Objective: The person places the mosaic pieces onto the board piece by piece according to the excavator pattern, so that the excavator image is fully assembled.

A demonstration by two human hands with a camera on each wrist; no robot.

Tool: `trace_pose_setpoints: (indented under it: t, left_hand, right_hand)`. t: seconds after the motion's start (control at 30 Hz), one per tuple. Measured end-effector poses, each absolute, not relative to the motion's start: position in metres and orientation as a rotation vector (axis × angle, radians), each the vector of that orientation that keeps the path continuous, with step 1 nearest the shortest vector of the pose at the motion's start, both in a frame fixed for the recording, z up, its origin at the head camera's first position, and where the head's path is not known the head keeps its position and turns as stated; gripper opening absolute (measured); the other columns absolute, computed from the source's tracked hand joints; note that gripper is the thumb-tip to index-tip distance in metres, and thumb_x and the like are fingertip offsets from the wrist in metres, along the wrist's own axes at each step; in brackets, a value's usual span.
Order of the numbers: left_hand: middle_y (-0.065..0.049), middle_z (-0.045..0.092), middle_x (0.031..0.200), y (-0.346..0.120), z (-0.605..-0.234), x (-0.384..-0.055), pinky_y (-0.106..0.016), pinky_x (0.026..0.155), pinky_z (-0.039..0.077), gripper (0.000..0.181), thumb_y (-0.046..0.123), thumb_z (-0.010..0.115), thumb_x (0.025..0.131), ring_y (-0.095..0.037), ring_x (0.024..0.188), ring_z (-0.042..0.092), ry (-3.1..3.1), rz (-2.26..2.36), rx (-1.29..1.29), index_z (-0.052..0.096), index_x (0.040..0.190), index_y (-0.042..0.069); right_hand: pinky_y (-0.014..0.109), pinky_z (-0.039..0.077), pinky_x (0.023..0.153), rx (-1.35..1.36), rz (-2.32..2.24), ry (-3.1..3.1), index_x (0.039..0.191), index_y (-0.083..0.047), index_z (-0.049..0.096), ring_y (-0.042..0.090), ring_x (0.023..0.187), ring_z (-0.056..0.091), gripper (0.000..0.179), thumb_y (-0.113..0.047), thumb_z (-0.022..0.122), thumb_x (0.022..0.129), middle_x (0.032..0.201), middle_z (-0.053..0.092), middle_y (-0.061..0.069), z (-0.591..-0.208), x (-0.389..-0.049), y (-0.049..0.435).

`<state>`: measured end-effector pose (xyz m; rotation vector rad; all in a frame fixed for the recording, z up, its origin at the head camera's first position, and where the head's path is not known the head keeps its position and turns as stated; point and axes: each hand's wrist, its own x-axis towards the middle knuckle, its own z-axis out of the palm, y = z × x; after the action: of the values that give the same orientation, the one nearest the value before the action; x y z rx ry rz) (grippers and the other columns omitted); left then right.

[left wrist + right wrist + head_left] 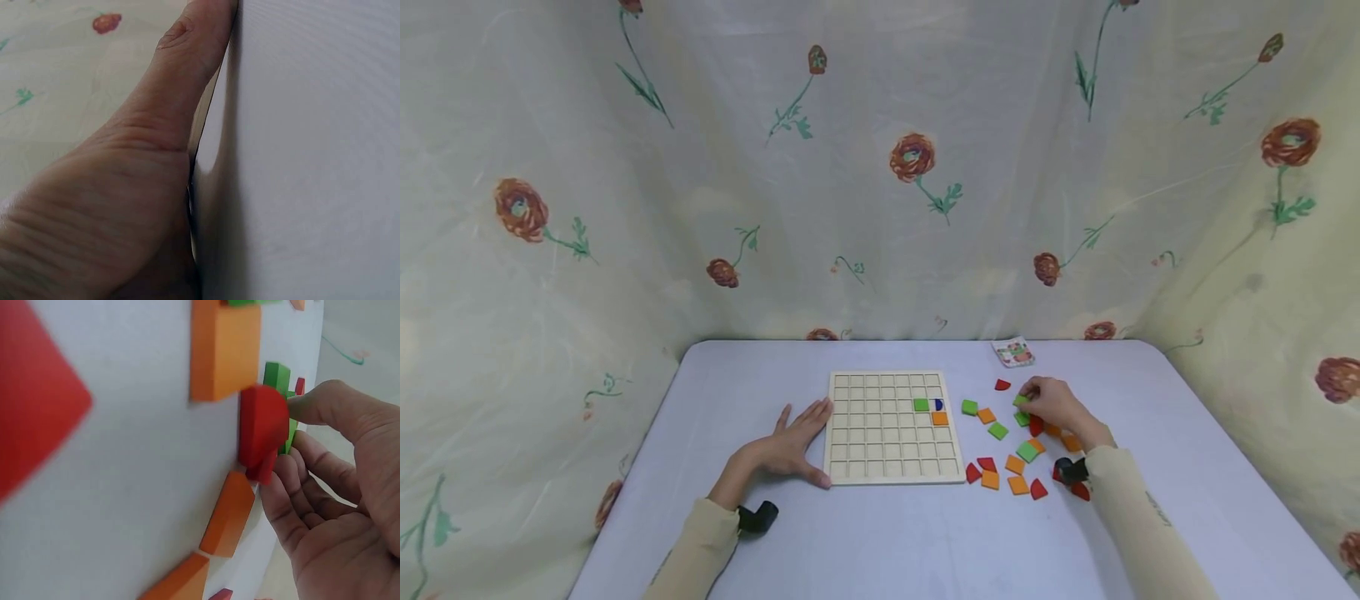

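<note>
A pale square board with a grid of recessed cells lies on the table. Toward its upper right sit a green square tile, a dark blue half-round piece and an orange square tile. My left hand lies spread at the board's left edge, with fingertips and thumb touching it. Over the loose pieces at the right, my right hand pinches a green tile between thumb and fingers. In the right wrist view, red pieces partly hide that green tile.
Several orange squares, green squares and red quarter-round pieces lie scattered right of the board. A small printed packet is near the table's back edge. Flowered cloth hangs behind and at both sides.
</note>
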<state>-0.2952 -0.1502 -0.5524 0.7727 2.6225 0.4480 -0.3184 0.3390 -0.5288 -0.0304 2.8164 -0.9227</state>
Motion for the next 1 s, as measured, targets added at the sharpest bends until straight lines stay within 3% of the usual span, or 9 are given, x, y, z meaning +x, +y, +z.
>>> trace_pose_setpoints:
  t: [0.23, 0.63, 1.0]
  left_hand:
    - [-0.004, -0.004, 0.164, -0.152, -0.552, -0.295, -0.059, 0.116, -0.013, 0.134, 0.075, 0.071, 0.063, -0.022, 0.151, -0.006, 2.622, 0.476, 0.791, 0.000, 0.156, 0.012]
    - [-0.005, -0.002, 0.164, -0.152, -0.548, -0.294, -0.058, 0.116, -0.014, 0.133, 0.073, 0.073, 0.063, -0.022, 0.152, -0.005, 2.622, 0.491, 0.792, 0.001, 0.156, 0.011]
    - [-0.006, -0.001, 0.164, -0.150, -0.546, -0.293, -0.058, 0.117, -0.013, 0.133, 0.071, 0.074, 0.063, -0.023, 0.152, -0.004, 2.619, 0.482, 0.777, 0.002, 0.156, 0.009]
  right_hand:
    - [0.026, 0.048, 0.070, -0.104, -0.948, 2.849, 0.107, -0.002, 0.060, 0.021, 0.083, 0.052, 0.030, -0.020, 0.071, 0.086, 0.095, 0.060, 0.010, -0.530, -0.319, 0.323]
    - [0.027, 0.045, 0.070, -0.440, -0.924, 2.828, 0.098, -0.011, 0.063, 0.016, 0.082, 0.050, 0.025, -0.019, 0.077, 0.080, 0.089, 0.059, 0.002, -0.522, -0.321, 0.235]
    - [0.027, 0.050, 0.074, -0.635, -0.872, 2.765, 0.098, -0.007, 0.065, 0.013, 0.081, 0.055, 0.022, -0.011, 0.078, 0.080, 0.090, 0.062, 0.001, -0.527, -0.319, 0.189]
